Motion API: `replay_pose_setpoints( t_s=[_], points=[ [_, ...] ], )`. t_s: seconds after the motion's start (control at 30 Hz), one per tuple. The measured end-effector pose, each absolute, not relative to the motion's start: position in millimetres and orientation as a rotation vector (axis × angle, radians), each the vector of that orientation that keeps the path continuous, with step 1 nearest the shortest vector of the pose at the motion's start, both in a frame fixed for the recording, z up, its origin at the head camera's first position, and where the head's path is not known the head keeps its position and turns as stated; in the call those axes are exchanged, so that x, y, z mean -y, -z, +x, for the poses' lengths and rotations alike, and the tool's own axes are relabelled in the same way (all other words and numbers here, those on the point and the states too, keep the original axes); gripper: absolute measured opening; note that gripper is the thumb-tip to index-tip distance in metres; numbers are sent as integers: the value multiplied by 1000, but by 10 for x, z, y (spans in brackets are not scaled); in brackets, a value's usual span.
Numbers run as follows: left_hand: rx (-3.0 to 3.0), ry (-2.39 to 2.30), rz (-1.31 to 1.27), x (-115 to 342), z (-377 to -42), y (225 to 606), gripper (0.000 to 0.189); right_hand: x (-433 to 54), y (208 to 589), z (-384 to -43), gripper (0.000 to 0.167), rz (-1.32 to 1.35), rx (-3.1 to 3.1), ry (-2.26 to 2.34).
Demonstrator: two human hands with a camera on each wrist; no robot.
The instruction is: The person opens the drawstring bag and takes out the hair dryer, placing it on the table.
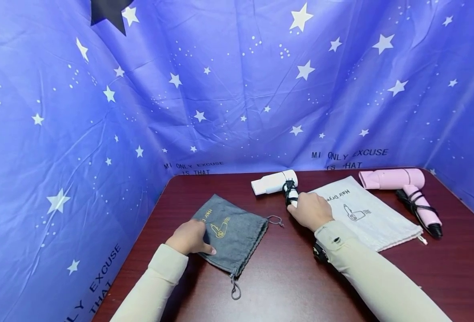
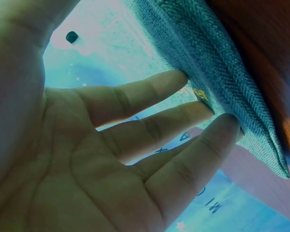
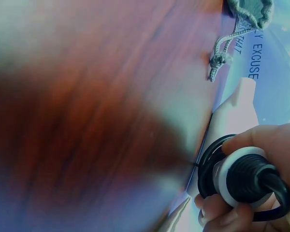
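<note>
In the head view my right hand (image 1: 312, 210) grips the handle of a white hair dryer (image 1: 275, 182), its nozzle pointing left. The right wrist view shows fingers curled around that handle, beside the wound black cord (image 3: 210, 162) and the black cord end (image 3: 249, 179). My left hand (image 1: 189, 238) is at the left edge of a grey drawstring bag (image 1: 237, 223) printed with a yellow hair dryer. Seen from the left wrist, its fingers (image 2: 150, 92) are nearly straight and spread, tips against the grey cloth (image 2: 222, 72).
A white drawstring bag (image 1: 366, 214) lies flat to the right, partly behind the right hand. Beyond it rests a pink hair dryer (image 1: 398, 180) with its cord wrapped on the handle. A blue star-printed curtain (image 1: 237, 89) surrounds the dark red table (image 1: 285, 277).
</note>
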State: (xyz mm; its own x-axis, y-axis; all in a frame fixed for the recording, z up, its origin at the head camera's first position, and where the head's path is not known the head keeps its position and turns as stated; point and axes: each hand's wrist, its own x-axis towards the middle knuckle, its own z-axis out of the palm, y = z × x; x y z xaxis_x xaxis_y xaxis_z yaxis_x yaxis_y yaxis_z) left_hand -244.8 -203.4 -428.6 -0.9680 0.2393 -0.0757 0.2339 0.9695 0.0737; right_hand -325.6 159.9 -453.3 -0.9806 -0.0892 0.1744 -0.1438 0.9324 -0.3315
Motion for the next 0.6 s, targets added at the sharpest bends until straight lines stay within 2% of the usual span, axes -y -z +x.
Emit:
replay_pose_setpoints(
  t_s=[0.33,0.6],
  points=[
    [-3035,-57,355,2006,-2438,4280,75,-1573,4579,-3370,36,154,2939,-517],
    [-3033,-57,350,2026,-2438,4279,71,-1525,4561,-3471,37,77,2975,-521]
  ],
)
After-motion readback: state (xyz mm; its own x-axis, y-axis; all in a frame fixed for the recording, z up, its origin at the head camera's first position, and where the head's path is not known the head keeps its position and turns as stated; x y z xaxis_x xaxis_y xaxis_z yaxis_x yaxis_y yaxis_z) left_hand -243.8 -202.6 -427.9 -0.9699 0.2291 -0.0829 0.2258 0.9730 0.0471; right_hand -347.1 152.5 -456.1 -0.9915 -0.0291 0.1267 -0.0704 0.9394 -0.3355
